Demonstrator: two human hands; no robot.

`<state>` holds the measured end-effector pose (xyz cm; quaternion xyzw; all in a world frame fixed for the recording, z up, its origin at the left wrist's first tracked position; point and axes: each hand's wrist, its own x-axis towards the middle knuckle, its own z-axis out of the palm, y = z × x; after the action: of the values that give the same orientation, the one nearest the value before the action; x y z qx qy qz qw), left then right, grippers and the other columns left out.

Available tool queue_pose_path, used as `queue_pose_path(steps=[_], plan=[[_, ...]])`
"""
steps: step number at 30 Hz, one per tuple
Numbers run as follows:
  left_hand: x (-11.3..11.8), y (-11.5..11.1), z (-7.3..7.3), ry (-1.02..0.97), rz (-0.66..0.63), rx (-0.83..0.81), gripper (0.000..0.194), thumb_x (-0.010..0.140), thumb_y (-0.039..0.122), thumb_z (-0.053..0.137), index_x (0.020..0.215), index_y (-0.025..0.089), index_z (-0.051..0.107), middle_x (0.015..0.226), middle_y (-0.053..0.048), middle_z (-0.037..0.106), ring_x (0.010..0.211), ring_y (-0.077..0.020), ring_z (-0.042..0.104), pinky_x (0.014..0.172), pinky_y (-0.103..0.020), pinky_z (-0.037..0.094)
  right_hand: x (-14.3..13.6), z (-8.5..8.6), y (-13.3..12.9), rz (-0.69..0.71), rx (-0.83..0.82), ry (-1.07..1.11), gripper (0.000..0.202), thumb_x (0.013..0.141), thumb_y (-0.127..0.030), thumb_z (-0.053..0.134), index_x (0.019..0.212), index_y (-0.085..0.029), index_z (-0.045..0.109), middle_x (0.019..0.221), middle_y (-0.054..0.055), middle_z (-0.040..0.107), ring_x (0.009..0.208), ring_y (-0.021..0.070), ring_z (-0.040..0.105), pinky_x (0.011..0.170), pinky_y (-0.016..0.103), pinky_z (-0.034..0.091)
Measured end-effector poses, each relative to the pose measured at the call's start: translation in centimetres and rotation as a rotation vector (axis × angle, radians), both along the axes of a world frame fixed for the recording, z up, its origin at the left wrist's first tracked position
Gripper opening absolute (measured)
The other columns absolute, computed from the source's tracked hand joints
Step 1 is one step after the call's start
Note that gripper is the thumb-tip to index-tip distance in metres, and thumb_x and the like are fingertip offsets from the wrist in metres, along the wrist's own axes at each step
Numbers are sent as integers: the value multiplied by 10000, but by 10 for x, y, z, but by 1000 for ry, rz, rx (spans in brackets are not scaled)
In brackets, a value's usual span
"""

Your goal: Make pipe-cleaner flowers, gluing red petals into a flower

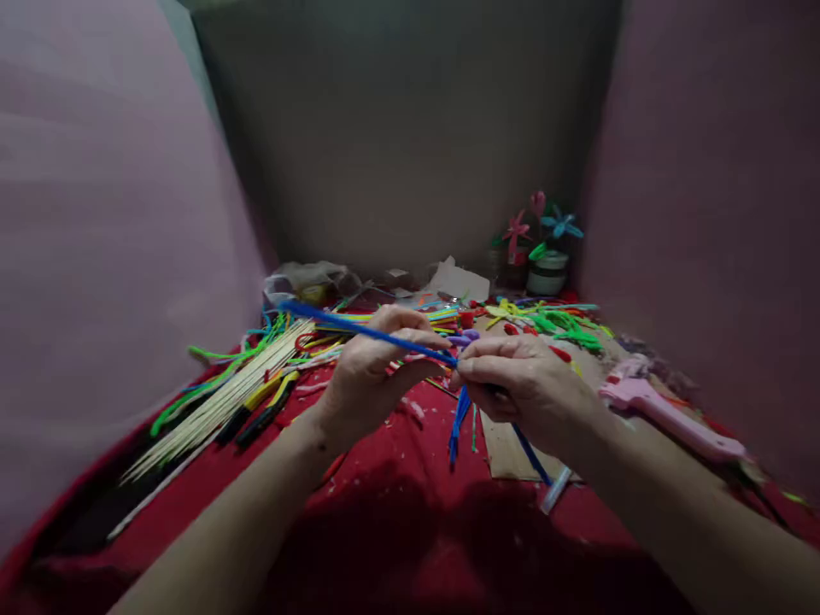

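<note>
A long blue pipe cleaner (359, 329) slants down to the right, across the front of my left hand (377, 363), and ends at the fingertips of my right hand (522, 376). My right thumb and fingers pinch it there. The fingers and thumb of my left hand close around the same stretch, though the exact grip is partly hidden. Below the fingertips, a small bundle of blue pipe cleaners (459, 427) points down over the red cloth. Another blue length (533, 457) sticks out beneath my right hand, its upper part covered.
Wooden sticks (224, 397) and yellow-black pliers (262, 406) lie left on the red cloth (384, 504). A pink glue gun (672, 418) rests right, near green pipe cleaners (567, 329). A cardboard piece (509, 448) lies under my right hand. Potted craft flowers (547, 265) stand behind.
</note>
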<state>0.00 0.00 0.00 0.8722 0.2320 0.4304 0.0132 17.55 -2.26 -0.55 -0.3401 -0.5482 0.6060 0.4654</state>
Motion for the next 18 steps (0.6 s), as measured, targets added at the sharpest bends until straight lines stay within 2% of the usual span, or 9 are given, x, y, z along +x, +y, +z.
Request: queue_pose_path(steps=[3, 6, 8, 10, 12, 14, 16, 18], plan=[[2, 0, 1, -12, 17, 155, 132, 737, 158, 636, 858, 202, 664, 822, -25, 563, 823, -141, 502, 726, -281, 422, 1, -1, 1, 59, -31, 13, 131, 657, -171, 544, 532, -137, 520, 332, -79, 333, 310, 25, 202, 338, 190, 109], [3, -4, 5, 26, 14, 128, 50, 748, 182, 624, 769, 190, 668, 779, -25, 595, 783, -148, 481, 732, -296, 400, 1, -2, 1, 87, -42, 0, 104, 664, -166, 529, 565, -139, 540, 331, -85, 315, 310, 30, 190, 340, 193, 110], [4, -8, 7, 32, 15, -39, 78, 766, 217, 602, 734, 174, 659, 753, -26, 604, 758, -150, 485, 738, -302, 392, 1, -2, -1, 83, -22, -53, 119, 675, -164, 512, 559, -146, 527, 347, -84, 310, 324, 35, 201, 349, 195, 130], [4, -10, 7, 0, 5, -340, 142, 784, 259, 572, 717, 154, 641, 713, -25, 593, 714, -147, 494, 709, -295, 395, -1, -2, -5, 50, 77, -174, 159, 696, -163, 490, 538, -154, 493, 389, -70, 331, 361, 43, 241, 373, 199, 171], [3, -9, 6, -68, -50, -702, 184, 789, 290, 548, 713, 137, 619, 674, -20, 572, 656, -137, 493, 649, -277, 395, -4, -2, -11, -72, 292, -365, 197, 711, -151, 470, 515, -158, 454, 444, -53, 349, 416, 53, 283, 415, 211, 206], [3, -6, 3, -144, -129, -998, 188, 771, 296, 555, 705, 125, 595, 646, -10, 547, 607, -120, 475, 599, -255, 382, -8, -3, -16, -260, 548, -569, 212, 714, -134, 462, 506, -159, 425, 470, -47, 337, 452, 62, 288, 456, 230, 212], [3, -3, 2, -197, -144, -1118, 186, 747, 293, 579, 683, 119, 572, 626, 5, 518, 581, -99, 445, 578, -235, 364, -12, -5, -17, -376, 698, -706, 220, 725, -124, 454, 510, -158, 420, 475, -45, 334, 461, 65, 286, 480, 244, 209], [5, -3, 3, -217, -98, -1098, 183, 734, 294, 596, 681, 122, 560, 624, 19, 493, 582, -86, 424, 573, -220, 350, -14, -7, -15, -399, 715, -751, 230, 757, -129, 441, 529, -153, 454, 480, -38, 364, 466, 70, 308, 490, 249, 218]])
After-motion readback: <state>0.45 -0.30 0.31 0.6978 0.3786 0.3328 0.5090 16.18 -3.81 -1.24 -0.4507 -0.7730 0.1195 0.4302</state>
